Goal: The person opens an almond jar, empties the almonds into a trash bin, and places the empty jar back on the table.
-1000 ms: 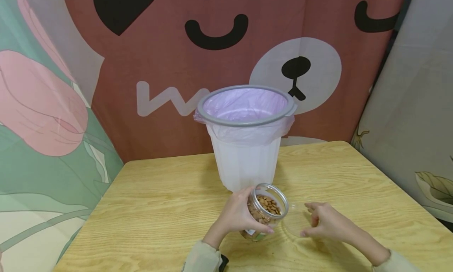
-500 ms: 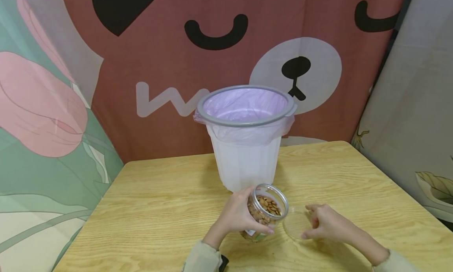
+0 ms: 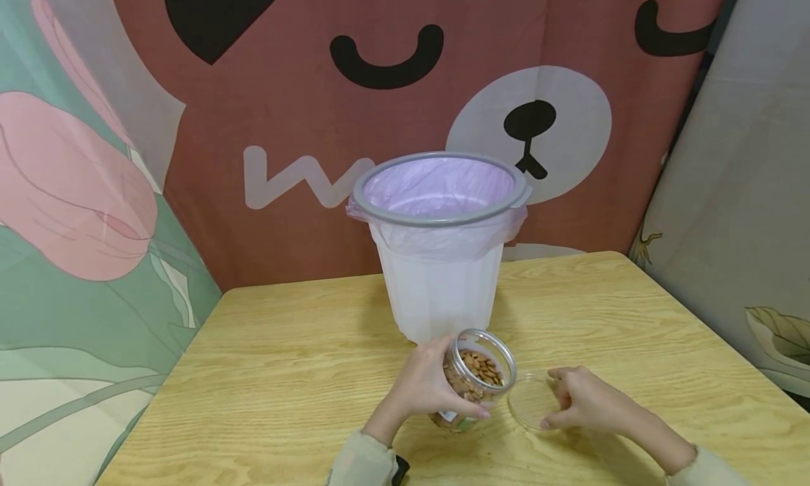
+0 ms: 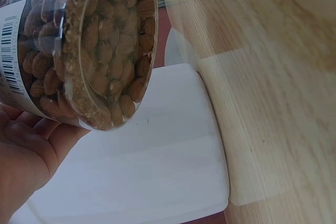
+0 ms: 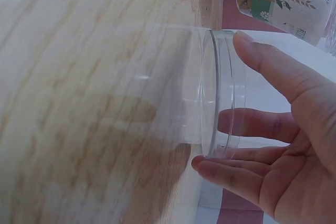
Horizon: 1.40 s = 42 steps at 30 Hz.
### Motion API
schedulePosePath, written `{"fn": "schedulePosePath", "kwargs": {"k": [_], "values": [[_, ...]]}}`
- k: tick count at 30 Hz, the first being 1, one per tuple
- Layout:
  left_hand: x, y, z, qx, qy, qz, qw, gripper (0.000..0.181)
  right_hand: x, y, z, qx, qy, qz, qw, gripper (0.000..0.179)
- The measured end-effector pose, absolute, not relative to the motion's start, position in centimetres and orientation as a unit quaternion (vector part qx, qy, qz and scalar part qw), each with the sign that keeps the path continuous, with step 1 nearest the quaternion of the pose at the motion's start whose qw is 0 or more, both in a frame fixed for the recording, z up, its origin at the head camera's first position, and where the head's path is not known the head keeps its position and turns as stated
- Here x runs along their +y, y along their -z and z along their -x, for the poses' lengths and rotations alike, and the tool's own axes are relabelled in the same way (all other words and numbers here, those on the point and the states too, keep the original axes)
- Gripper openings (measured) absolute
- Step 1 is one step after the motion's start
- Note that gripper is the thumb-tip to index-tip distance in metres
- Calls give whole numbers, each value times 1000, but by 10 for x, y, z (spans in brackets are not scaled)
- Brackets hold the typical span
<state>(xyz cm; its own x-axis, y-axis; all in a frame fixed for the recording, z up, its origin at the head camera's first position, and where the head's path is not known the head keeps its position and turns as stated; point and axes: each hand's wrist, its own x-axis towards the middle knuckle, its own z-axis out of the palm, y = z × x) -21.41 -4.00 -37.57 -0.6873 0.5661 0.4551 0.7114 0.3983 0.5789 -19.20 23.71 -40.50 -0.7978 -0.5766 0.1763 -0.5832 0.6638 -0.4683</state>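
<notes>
My left hand (image 3: 418, 384) grips a clear jar of almonds (image 3: 467, 384), lidless and tilted to the right, with its metal rim on top. In the left wrist view the almonds (image 4: 113, 51) show through the base, and a barcode label (image 4: 11, 51) is on the side; the base is off the tabletop. Beside the jar, my right hand (image 3: 588, 399) holds a round clear lid (image 3: 530, 401) by its edge. The right wrist view has thumb and fingers around the rim of this lid (image 5: 226, 98), very close to the wood; whether it touches I cannot tell.
Behind the jar stands a white bin (image 3: 439, 289) with a grey ring and a purple liner bag (image 3: 443, 187). The wooden table (image 3: 285, 373) reaches to patterned curtains (image 3: 285, 240) at the back and sides. A small dark object (image 3: 400, 470) is near the left sleeve.
My right hand has lowered slightly with the lid, which now looks flatter to the table. The left hand and the jar have stayed almost still.
</notes>
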Motion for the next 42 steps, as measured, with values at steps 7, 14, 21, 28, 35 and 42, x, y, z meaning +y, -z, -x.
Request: {"fn": "schedulePosePath", "kwargs": {"k": [7,14,21,28,35,42], "values": [[-40,375,213,-829,397,385,88,81,238,405,192,-911,-255,-324,-3,50],[-41,376,213,-827,396,389,89,82,239,407,192,-911,-250,-327,-12,47],[-41,375,213,-830,386,390,98,80,240,408,191,-914,-240,-327,-17,45],[-41,375,212,-830,384,391,101,80,241,409,190,-914,-249,-319,-33,44],[-40,375,213,-827,390,393,98,81,241,409,191,-916,-237,-324,-23,44],[-40,376,213,-827,390,393,97,81,241,409,191,-914,-239,-327,-25,35]]}}
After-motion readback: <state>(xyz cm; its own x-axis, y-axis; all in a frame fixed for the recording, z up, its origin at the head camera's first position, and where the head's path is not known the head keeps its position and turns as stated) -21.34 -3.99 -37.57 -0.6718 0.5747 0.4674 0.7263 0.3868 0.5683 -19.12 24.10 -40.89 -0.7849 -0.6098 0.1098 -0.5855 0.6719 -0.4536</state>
